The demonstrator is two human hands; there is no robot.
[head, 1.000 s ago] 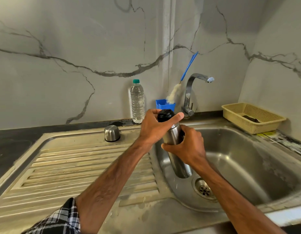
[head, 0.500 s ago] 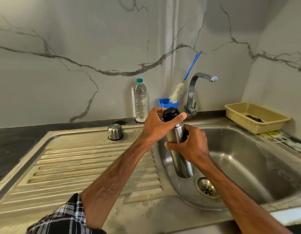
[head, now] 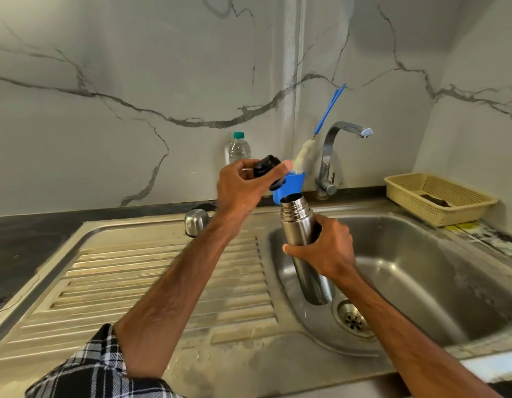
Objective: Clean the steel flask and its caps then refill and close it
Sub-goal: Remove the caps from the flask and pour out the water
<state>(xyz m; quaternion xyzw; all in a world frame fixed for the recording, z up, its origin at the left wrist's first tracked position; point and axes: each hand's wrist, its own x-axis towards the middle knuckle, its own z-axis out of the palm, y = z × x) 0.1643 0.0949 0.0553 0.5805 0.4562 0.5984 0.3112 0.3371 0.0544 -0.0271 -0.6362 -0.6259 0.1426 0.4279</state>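
Observation:
A steel flask [head: 297, 222] stands in the sink basin [head: 421, 268], its mouth open at the top. My right hand [head: 326, 248] grips its body around the middle. My left hand [head: 243, 185] holds the black inner cap [head: 267, 168] up and to the left of the flask's mouth, clear of it. The steel outer cap [head: 196, 222] sits upside up on the drainboard's back edge, behind my left forearm.
A plastic water bottle [head: 239, 149] stands against the wall. A blue cup [head: 289, 188] holds a blue-handled bottle brush [head: 326, 116] beside the tap [head: 335, 156]. A yellow basket [head: 438, 196] sits at the right. The drain [head: 354, 320] lies beside the flask's base. The ribbed drainboard [head: 151, 282] spreads left.
My left hand has lifted the black cap off the flask and moved it up and left. The flask's mouth now shows open. My right hand still holds the flask.

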